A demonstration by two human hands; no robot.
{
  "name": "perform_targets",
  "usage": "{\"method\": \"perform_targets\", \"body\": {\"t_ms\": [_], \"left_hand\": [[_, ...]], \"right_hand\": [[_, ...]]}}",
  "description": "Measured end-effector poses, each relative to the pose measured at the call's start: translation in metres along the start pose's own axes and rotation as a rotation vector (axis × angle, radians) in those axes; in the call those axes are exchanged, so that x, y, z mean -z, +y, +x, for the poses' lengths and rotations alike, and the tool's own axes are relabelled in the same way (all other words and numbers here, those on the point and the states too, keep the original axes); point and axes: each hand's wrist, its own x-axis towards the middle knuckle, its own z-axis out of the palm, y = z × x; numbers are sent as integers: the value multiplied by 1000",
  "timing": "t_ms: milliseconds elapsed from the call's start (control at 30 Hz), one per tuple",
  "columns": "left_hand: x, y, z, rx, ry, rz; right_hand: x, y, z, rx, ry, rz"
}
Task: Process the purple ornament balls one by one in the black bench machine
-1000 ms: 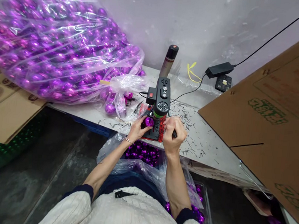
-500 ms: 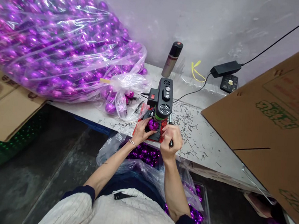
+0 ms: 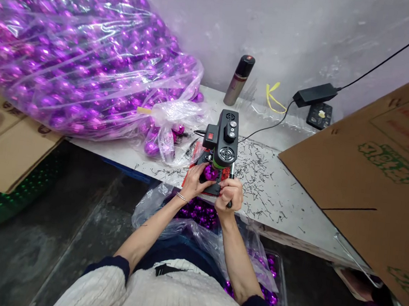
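A shiny purple ball ornament (image 3: 210,173) sits under the head of a small black bench machine (image 3: 228,135) with a red switch and round vents. My left hand (image 3: 194,183) grips the ball from the left, thumb below it and fingers behind. My right hand (image 3: 230,194) is closed around the black-gripped lever (image 3: 232,175) at the machine's right side. Beneath the machine lies a red mat (image 3: 188,175), partly covered by its black base. The machine's head hides the top of the ball.
A big clear bag of purple balls (image 3: 82,62) fills the left. More balls (image 3: 200,213) lie in an open bag at my lap. Dark bits (image 3: 256,178) litter the table. A spray can (image 3: 239,81), power adapter (image 3: 315,95) and cardboard box (image 3: 372,156) stand behind and right.
My right hand has moved slightly left and toward the machine with the lever, which now stands more upright. My left hand stays at the ball. The whole view has shifted a little.
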Motion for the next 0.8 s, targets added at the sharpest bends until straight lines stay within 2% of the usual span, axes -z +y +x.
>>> {"method": "perform_targets", "body": {"t_ms": [300,633,700,800], "left_hand": [[1,1,2,-6,-11,1],[-3,-4,6,-46,9,-2],[-5,-5,8,-46,19,-3],[-5,-4,4,-66,27,8]], "right_hand": [[-7,4,-5,-43,63,36],[-5,2,4,110,32,2],[-1,-5,17,68,40,20],[5,-22,45,-97,10,10]]}}
